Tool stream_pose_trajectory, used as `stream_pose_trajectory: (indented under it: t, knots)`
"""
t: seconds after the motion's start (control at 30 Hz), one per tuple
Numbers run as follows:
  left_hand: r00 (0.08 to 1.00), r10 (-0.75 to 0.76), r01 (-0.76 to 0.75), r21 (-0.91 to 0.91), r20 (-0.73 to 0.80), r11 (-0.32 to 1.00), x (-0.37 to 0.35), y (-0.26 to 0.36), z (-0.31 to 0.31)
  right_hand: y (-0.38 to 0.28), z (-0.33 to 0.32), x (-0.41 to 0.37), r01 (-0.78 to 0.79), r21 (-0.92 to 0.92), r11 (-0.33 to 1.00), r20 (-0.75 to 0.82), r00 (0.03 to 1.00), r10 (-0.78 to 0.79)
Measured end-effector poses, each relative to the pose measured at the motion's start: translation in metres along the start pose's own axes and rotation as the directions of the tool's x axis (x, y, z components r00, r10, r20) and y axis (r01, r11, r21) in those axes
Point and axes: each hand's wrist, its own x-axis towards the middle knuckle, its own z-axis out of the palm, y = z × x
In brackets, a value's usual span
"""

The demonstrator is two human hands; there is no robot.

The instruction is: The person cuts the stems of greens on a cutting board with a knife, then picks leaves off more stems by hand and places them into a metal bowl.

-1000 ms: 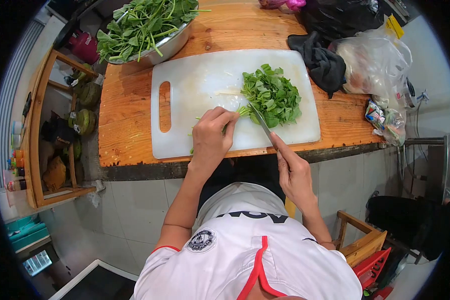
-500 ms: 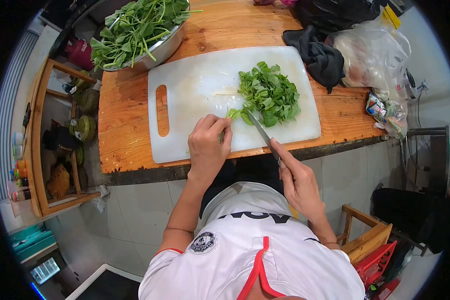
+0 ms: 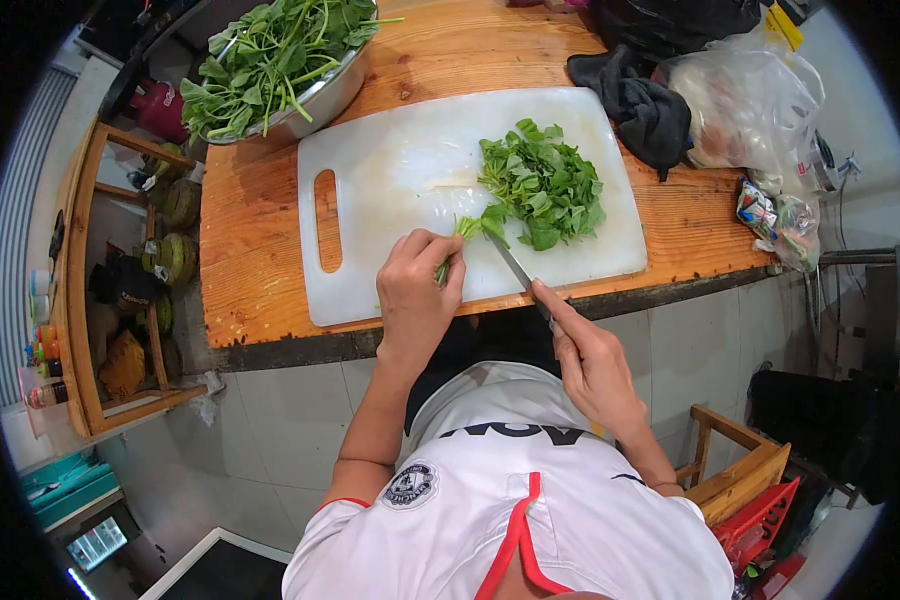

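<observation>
My left hand (image 3: 420, 280) is closed around a small bunch of leafy green stems (image 3: 467, 227) at the front of the white cutting board (image 3: 390, 170). In my right hand (image 3: 595, 360) is a knife (image 3: 511, 264), its handle gripped and its blade slanting up and left over the board. The blade's tip lies against the greens, just right of my left fingers. A loose pile of cut green leaves (image 3: 545, 185) covers the right part of the board, close beyond the blade.
A metal bowl (image 3: 335, 100) heaped with uncut greens (image 3: 280, 65) stands at the table's back left. On the right of the wooden table (image 3: 450, 50) lie a dark cloth (image 3: 635, 110), a clear plastic bag (image 3: 745, 105) and small packets (image 3: 755, 212). A wooden rack (image 3: 90, 290) stands at left.
The knife has shifted slightly left, its tip now nearer my left fingers. My left hand keeps its hold on the stems in about the same place.
</observation>
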Motion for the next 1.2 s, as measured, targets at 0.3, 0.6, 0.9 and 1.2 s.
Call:
stream_pose_trajectory:
  t: [0.3, 0.6, 0.9, 1.2]
  knots:
    - [1.0, 0.0, 0.0, -0.003, 0.024, 1.0, 0.0, -0.001, -0.002, 0.0, 0.001, 0.003, 0.014, -0.025, 1.0, 0.007, 1.0, -0.014]
    - [0.998, 0.017, -0.016, -0.021, 0.065, 1.0, 0.002, -0.003, -0.005, -0.002, -0.001, 0.002, -0.008, -0.02, 1.0, 0.0, 1.0, 0.008]
    - [0.996, 0.042, -0.041, -0.02, 0.085, 0.999, 0.004, -0.005, -0.006, 0.007, 0.001, 0.005, 0.111, -0.064, 0.992, -0.024, 0.993, -0.113]
    - [0.987, 0.088, -0.083, -0.041, 0.133, 0.996, 0.007, -0.009, -0.01, -0.004, -0.013, 0.013, 0.145, -0.472, 0.87, 0.043, 0.989, -0.141]
